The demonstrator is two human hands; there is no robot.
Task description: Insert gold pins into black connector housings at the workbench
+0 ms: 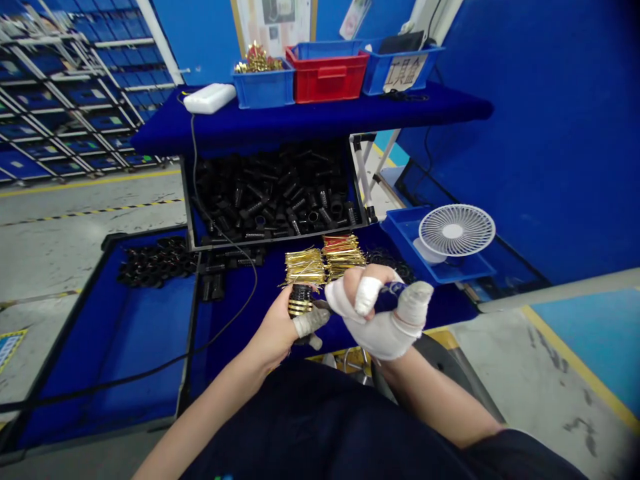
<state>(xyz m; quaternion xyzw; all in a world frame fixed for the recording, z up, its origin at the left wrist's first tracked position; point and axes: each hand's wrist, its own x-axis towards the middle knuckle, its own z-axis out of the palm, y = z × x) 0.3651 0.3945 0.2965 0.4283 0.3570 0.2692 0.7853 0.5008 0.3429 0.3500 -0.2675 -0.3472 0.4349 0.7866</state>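
My left hand (287,325), with white coverings on some fingertips, is closed around a black cylindrical part (301,299) with gold bands. The part's lower portion is hidden by my fingers. Just to the right, my right hand (377,310) wears a white glove with wrapped fingertips and is curled closed. Something dark blue with pale marks (393,288) shows between its fingers; its kind cannot be made out. Beyond both hands lie bundles of thin gold strips (304,267) on the dark blue work surface, and beside them a pile of thin black pieces (393,263).
A large tray (280,237) of black cylindrical parts leans behind the bundles. More black pieces (157,260) lie at left. A white fan (456,231) stands in a blue tray at right. A cable (225,327) crosses the left side. The shelf above carries a red bin (327,77) and blue bins.
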